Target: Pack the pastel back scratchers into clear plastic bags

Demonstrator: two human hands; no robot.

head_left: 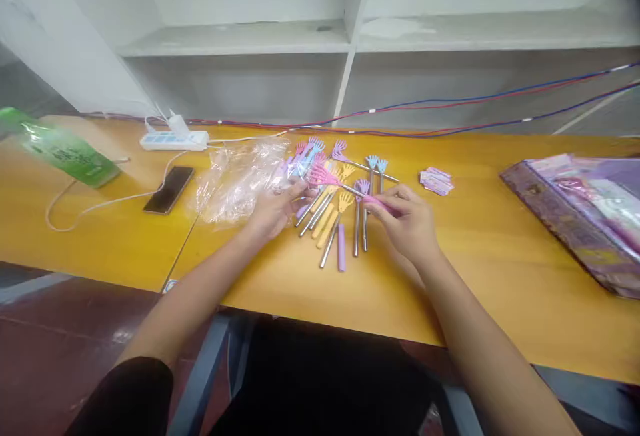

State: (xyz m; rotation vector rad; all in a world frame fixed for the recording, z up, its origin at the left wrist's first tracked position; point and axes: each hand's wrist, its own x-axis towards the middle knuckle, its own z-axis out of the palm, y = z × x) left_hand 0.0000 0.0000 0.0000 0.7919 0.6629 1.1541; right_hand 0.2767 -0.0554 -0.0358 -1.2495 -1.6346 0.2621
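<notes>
At the table's middle, both hands hold one pink back scratcher.

The right hand (407, 219) pinches the pink back scratcher (345, 186) by its handle, and the left hand (275, 209) has fingers closed near its claw end, above the loose pile (335, 223) beside the clear bag (240, 179). Best, I judge, to pull straight along the shaft, gripping the ends only.
</notes>
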